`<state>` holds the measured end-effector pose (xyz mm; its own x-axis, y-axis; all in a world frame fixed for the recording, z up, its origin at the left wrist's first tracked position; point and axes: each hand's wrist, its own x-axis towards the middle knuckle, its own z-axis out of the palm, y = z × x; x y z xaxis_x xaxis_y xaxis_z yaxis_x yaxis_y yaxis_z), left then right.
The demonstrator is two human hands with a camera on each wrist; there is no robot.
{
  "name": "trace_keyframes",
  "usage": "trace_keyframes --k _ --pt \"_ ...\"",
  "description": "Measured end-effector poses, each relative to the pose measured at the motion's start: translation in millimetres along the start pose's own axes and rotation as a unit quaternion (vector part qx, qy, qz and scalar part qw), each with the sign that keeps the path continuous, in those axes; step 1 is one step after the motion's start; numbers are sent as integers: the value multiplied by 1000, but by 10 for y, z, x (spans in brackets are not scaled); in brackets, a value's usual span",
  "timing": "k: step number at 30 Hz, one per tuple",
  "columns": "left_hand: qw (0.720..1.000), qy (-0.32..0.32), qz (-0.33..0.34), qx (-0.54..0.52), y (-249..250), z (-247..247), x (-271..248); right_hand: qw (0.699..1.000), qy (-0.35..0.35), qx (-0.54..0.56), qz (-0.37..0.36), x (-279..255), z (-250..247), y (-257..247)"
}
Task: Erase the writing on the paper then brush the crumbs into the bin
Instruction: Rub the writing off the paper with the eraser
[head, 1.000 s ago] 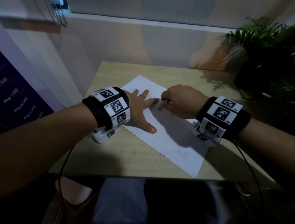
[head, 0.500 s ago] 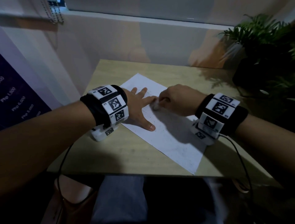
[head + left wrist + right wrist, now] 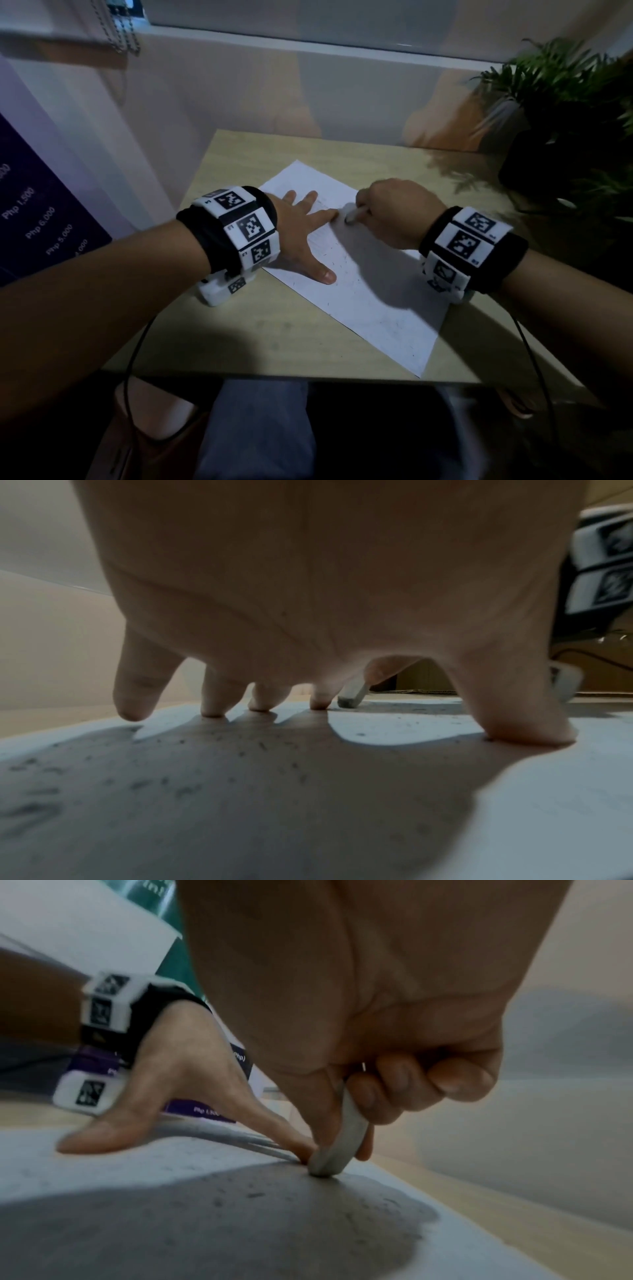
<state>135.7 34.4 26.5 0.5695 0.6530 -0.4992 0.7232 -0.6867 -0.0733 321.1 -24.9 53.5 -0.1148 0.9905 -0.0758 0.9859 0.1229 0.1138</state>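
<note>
Eraser (image 3: 337, 1139) shifted rightward; crumbs (image 3: 185, 791) underhand.

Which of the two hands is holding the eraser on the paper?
The right hand: its curled fingers pinch the eraser. The left hand only lies flat, fingers spread, on the paper.

Dim room, hard shadows, blurred wrist views, warped edges

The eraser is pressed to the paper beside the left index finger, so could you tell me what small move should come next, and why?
Probably another short rubbing stroke: the right hand pinches the eraser tip-down on the paper, the left hand pins the sheet flat, and faint writing remains nearby.
</note>
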Motion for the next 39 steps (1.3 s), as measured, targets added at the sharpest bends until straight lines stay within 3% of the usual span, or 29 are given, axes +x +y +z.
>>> trace_keyframes --k 5,8,12,16,18,21,24,27,29,32,36,39 --pt "1000 5 3 -7 -7 3 3 997 17 0 -77 -228 58 -254" --pt "1000 -5 0 -4 -15 -8 8 996 -25 70 -57 -177 -2 -137" --pt "1000 -7 -2 1 -4 -16 -5 1000 2 5 -7 -70 5 -40" --pt "1000 -6 0 -7 28 -45 -43 996 33 -46 -70 -271 9 -335" --pt "1000 -12 0 -7 20 -55 -34 996 -5 24 -86 -300 -37 -357" --pt "1000 -5 2 -2 10 -21 -19 997 -46 46 -36 -162 -90 -207" --pt "1000 4 -8 2 29 -1 -37 1000 -9 -25 -4 -127 -52 -212" --pt "1000 2 -3 1 39 -7 -38 997 36 -54 -52 -281 -6 -459" --pt "1000 4 -2 5 45 -9 -23 996 23 -1 -89 -371 -33 -530" --pt "1000 -5 -3 -2 33 -11 -30 994 -40 85 -64 -300 -110 -384" --pt "1000 -6 -3 -12 7 -7 -29 1000 4 -15 -15 -152 -27 -207" --pt "1000 -15 1 -15 25 -29 -37 997 37 -34 -54 -244 57 -336"
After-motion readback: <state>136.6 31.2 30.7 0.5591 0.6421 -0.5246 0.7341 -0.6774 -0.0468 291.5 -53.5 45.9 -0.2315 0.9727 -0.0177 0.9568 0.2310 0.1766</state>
